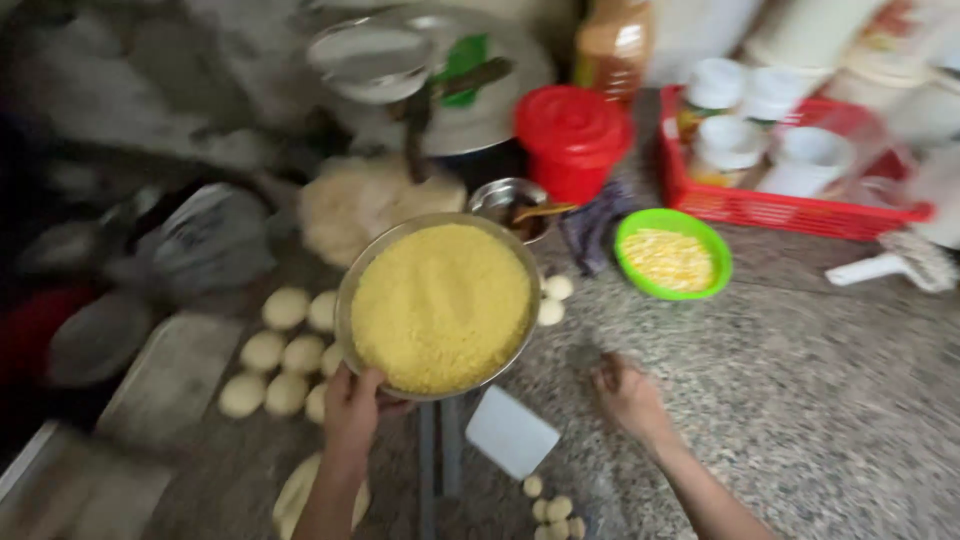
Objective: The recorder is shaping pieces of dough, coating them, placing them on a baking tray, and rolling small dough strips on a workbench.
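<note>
I see the left hand (352, 408) gripping the near rim of a steel bowl (440, 305) full of yellow grain, centre frame, held above the counter. Right hand (630, 400) is lower centre-right, fingers down on the speckled stone counter (820, 400); motion blur, so I can't tell if it pinches anything. Dough balls (275, 360) sit left of the bowl. White scraper (511, 432) lies between the hands. Green bowl (672, 254) of corn kernels upper right, red lidded container (572, 135) behind it.
</note>
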